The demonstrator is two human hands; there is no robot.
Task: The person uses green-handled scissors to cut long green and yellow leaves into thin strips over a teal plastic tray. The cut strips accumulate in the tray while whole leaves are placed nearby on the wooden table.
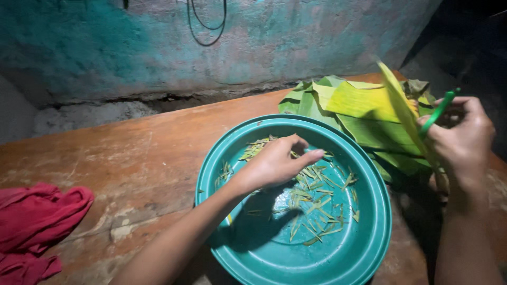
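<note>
Tabletop [132, 153] of worn, reddish-brown wood fills most of the frame, running from the lower left up to the right, where it fades into deep shadow; its far right end cannot be made out. Behind it along the top stands a rough plastered wall [296, 42] with patchy teal paint, and a dark looped cable [207, 24] hanging on it is cut off by the top edge.

Centre and lower right sits a large round teal plastic basin [364, 248], its lower rim cut off by the bottom edge. Scattered across its floor are short, thin green leaf strips [317, 203], some lost under the shadow of the arm.

At the upper right, just beyond the basin's rim, lies a stack of folded green and yellow banana leaves [364, 113]; its right side is hidden behind the right hand and fades into the dark.

A crumpled red cloth [34, 227] lies at the lower left, cut off by the left edge.

The left hand [274, 163] reaches over the basin, fingers [311, 154] drawn together and pointing right above the strips; whether they pinch a strip cannot be told. The right hand [465, 140], at the right edge, has its fingers closed around a slim green stick-like tool [438, 112] and a long yellow-green leaf strip [406, 113]; the tool's lower end is hidden in the grip.
</note>
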